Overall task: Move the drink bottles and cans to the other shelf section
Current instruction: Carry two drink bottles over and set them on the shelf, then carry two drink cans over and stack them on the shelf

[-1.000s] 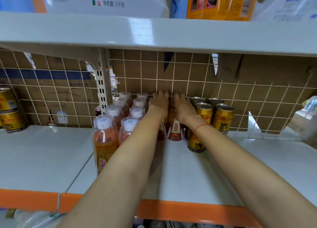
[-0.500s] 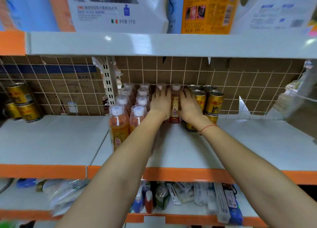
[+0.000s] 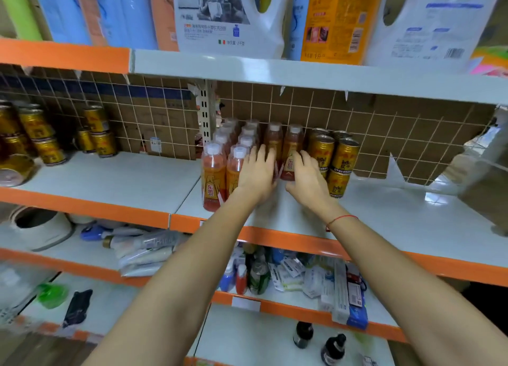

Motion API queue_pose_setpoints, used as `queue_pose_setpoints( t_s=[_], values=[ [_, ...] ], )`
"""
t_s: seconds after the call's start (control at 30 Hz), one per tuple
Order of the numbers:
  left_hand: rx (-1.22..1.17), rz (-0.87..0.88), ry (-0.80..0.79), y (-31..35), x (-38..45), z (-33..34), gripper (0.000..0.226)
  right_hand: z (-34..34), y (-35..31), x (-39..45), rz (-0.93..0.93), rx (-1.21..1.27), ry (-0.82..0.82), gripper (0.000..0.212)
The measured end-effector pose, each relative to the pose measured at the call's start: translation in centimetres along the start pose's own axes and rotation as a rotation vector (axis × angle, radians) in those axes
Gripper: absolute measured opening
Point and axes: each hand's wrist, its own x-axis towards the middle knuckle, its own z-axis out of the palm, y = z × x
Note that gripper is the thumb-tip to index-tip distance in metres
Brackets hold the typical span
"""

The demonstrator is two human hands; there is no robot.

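I have both hands reaching into the right section of the shelf (image 3: 384,208): my left hand (image 3: 257,173) curls its fingers (image 3: 261,153) around one orange bottle (image 3: 273,142), and my right hand (image 3: 309,178) grips the bottle beside it (image 3: 292,151). These two stand at the back, between the cluster of bottles (image 3: 220,167) on the left and the stacked gold cans (image 3: 341,159) on the right (touching or nearly so). More cans (image 3: 41,137) sit in the left section.

Upright orange bottles (image 3: 291,156) beside gold cans (image 3: 345,156)
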Motion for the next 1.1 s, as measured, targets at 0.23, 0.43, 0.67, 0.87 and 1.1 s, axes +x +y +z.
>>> queue_pose_setpoints(
  t_s=[0.23,0.43,0.67,0.87,1.1],
  values=[
    [0.025,-0.119,-0.01,-2.8,-6.2,-1.5,0.08,0.7,-4.3,-3.1,-0.108,0.022,-0.023,0.076],
    [0.056,-0.253,-0.005,-9.1,-10.5,-3.7,0.075,2.3,-10.5,-3.4,-0.245,0.038,-0.036,0.077],
    [0.14,-0.402,-0.055,-19.1,-14.7,-5.7,0.075,5.8,-20.5,-2.1,-0.367,0.026,-0.087,0.08],
    [0.212,-0.451,-0.051,-29.3,-18.0,-7.7,0.075,9.1,-29.7,-0.5,-0.386,0.078,-0.138,0.078],
    [0.224,-0.483,-0.053,-38.9,-20.9,-9.0,0.072,12.6,-37.3,1.7,-0.367,0.127,-0.137,0.078]
  ],
)
